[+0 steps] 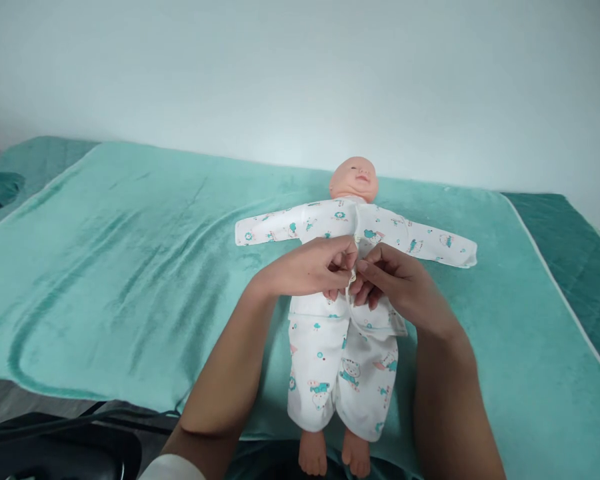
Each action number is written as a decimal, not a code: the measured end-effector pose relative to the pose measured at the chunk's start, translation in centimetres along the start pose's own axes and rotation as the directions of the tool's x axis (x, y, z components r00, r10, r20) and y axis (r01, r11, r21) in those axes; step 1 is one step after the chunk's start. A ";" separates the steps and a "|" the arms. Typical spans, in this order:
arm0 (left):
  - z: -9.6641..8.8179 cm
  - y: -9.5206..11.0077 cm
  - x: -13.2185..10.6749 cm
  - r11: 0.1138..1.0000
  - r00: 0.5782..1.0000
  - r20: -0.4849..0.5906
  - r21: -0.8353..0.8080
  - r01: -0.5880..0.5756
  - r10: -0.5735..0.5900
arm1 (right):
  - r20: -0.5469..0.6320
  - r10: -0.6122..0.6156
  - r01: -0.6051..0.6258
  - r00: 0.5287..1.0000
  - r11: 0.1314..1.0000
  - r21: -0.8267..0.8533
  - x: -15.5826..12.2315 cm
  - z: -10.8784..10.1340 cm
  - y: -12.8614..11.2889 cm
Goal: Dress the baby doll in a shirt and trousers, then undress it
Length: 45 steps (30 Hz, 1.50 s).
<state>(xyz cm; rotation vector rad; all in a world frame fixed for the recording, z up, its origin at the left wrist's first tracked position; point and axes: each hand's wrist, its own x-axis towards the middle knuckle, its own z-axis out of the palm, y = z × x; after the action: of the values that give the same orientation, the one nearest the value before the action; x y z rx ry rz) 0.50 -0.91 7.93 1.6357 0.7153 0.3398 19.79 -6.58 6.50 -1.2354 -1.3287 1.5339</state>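
Observation:
A baby doll (354,179) lies on its back, dressed in a white printed top (325,217) and matching trousers (316,373). Its sleeves stretch out to both sides, and its bare feet point toward me. Over the middle of the top's front opening, my left hand (325,263) pinches the fabric edge. My right hand (393,280) meets it there, fingers closed on the other side of the same edge. A pale tie or trim shows between my fingertips; the exact fastening is hidden by them.
A light green plush blanket (130,267) lies under the doll, with folds on the left. Darker green quilted cloth (565,260) shows at both sides. A pale wall (300,80) rises behind. Dark equipment with a cable (70,440) sits at the lower left.

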 end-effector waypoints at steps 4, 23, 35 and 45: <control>-0.2 -0.5 0.1 0.999 1.000 0.020 -0.045 -0.020 0.021 | -0.002 -0.007 0.007 1.000 1.000 -0.007 -0.1 0.0 -0.1; -1.0 -1.1 0.1 0.981 0.981 0.195 -0.193 0.023 0.015 | 0.017 0.007 -0.007 1.000 1.000 -0.021 0.0 0.0 0.0; -1.5 -1.4 -0.1 0.989 0.971 0.235 -0.135 0.062 -0.029 | 0.048 0.004 -0.003 0.999 1.000 -0.025 -0.1 -0.1 -0.3; -2.2 -1.4 -0.6 0.994 0.990 0.134 -0.091 0.054 -0.041 | -0.040 -0.126 0.128 0.991 0.989 0.069 -0.2 -0.8 0.2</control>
<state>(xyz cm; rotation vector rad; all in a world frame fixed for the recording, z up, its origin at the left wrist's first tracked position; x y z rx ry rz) -1.62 0.56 7.13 1.5340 0.6281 0.2254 20.61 -6.61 6.36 -1.1067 -1.2931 1.4513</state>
